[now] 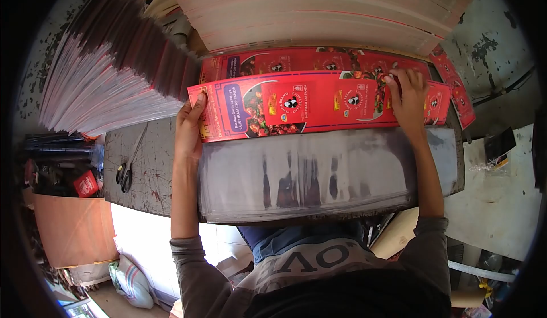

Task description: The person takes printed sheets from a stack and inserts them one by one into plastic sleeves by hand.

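Note:
A long red printed sheet (319, 104) with panda logos and food pictures lies across the middle, over the upper edge of a stack of clear plastic sleeves (364, 170). My left hand (191, 124) pinches the sheet's left end, thumb on top. Near the sheet's right part, my right hand (405, 98) has its fingers bent and pressed together on the red print; what exactly they grip is hard to make out. Behind this sheet lie more red printed sheets (273, 61).
A tall fanned stack of sleeved sheets (114, 78) stands at the left. Black-handled scissors (126, 175) lie on the dark worktable (156, 164). Large pale boards (319, 10) rise at the back. Red strips (462, 104) hang at the right, near a black item (499, 144).

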Available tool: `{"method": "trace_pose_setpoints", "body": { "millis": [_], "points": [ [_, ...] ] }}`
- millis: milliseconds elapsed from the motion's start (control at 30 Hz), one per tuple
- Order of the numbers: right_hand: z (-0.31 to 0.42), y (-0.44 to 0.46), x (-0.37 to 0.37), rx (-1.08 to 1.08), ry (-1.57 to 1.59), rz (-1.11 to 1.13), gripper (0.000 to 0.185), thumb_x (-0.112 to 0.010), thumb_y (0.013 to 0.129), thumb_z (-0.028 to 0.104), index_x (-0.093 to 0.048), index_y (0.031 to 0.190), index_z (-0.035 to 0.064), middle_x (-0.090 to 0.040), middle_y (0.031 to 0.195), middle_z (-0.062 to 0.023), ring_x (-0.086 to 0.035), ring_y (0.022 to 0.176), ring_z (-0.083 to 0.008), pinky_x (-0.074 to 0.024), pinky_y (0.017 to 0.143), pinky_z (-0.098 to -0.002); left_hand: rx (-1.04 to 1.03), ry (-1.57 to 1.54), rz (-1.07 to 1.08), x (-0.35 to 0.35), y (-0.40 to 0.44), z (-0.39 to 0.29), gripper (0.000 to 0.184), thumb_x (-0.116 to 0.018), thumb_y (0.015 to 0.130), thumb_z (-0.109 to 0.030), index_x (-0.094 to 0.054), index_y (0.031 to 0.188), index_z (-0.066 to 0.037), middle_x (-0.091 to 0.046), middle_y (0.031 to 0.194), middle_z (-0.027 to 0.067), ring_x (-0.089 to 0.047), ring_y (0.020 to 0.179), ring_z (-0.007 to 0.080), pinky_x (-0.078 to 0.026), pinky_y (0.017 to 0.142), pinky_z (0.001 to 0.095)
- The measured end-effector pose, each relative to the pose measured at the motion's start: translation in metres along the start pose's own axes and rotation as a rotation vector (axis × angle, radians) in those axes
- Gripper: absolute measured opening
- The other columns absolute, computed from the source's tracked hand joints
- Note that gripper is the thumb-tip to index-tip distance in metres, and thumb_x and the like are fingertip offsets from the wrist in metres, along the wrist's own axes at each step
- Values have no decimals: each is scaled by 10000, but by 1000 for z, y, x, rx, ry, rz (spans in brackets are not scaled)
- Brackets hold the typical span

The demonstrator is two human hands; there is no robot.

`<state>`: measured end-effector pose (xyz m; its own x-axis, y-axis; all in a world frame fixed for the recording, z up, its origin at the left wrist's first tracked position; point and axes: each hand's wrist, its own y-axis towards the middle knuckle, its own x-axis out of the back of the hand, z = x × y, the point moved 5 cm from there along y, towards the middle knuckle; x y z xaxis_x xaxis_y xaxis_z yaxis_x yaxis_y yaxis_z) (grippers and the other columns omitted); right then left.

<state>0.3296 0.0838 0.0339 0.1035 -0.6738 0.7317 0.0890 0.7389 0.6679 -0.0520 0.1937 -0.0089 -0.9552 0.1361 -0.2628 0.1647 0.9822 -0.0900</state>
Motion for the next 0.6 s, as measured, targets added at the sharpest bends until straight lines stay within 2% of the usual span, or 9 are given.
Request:
{"method": "trace_pose_setpoints", "body": {
  "millis": [133, 200, 233, 300, 400, 467, 500, 533, 600],
  "points": [
    [-1, 0, 0, 5, 11, -3, 211, -592, 824, 259, -569, 936, 81, -551, 889, -67, -476, 897, -259, -289, 894, -442, 5, 8, 1, 0, -1, -1, 246, -534, 898, -233, -585, 1004, -18, -639, 938, 56, -602, 798, 82, -482, 703, 221],
    [2, 1, 4, 33, 37, -21, 340, -662, 757, 344, -552, 914, 62, -543, 873, -66, -476, 898, -256, -299, 880, -441, -28, -9, -3, 3, 0, 0, 241, -540, 894, -229, -585, 1002, -18, -639, 934, 57, -602, 796, 84, -479, 709, 224],
    [2, 2, 7, 34, 36, -24, 340, -662, 757, 344, -552, 914, 62, -543, 873, -66, -476, 898, -256, -299, 880, -441, -58, -26, -5, 4, 1, -1, 237, -546, 891, -225, -585, 999, -18, -640, 930, 57, -602, 794, 87, -477, 715, 226],
    [4, 4, 14, 122, 34, -40, 486, -727, 652, 434, -533, 880, 51, -536, 842, -59, -490, 859, -249, -311, 858, -431, -93, -53, -13, 4, -1, -6, 230, -553, 886, -220, -586, 994, -20, -640, 927, 56, -602, 794, 90, -474, 720, 229],
    [3, 4, 16, 82, 72, 11, 546, -749, 593, 477, -518, 849, 54, -535, 812, -53, -505, 807, -243, -319, 840, -421, -169, -59, 4, 9, -8, -16, 249, -551, 888, -210, -568, 1035, -10, -640, 941, 73, -606, 794, 109, -472, 732, 243],
    [6, 3, 15, 96, 74, 2, 538, -750, 595, 472, -515, 843, 56, -536, 803, -52, -508, 791, -240, -320, 835, -418, -429, 652, -118, 4, -27, -50, 289, -535, 893, -199, -533, 1105, -3, -645, 955, 95, -623, 820, 168, -473, 765, 266],
    [7, 4, 15, 104, 73, -7, 530, -752, 597, 468, -513, 837, 59, -537, 793, -51, -511, 775, -237, -320, 830, -415, -625, 917, -321, -8, -51, -69, 315, -533, 885, -176, -500, 1143, 1, -629, 1014, 128, -620, 893, 244, -467, 801, 303],
    [7, 5, 14, 94, 71, -22, 530, -752, 597, 468, -513, 837, 59, -537, 793, -51, -511, 775, -237, -320, 830, -415, -811, 1088, -435, -6, -66, -76, 305, -554, 864, -149, -507, 1124, 3, -603, 1075, 137, -590, 984, 279, -459, 819, 338],
    [6, 4, 13, 84, 99, -12, 529, -749, 599, 468, -515, 841, 61, -538, 790, -56, -509, 781, -235, -324, 813, -417, -835, 1048, -444, -12, -91, -73, 315, -570, 841, -127, -510, 1123, -2, -574, 1118, 154, -569, 1020, 282, -461, 814, 358]
  ]
}}
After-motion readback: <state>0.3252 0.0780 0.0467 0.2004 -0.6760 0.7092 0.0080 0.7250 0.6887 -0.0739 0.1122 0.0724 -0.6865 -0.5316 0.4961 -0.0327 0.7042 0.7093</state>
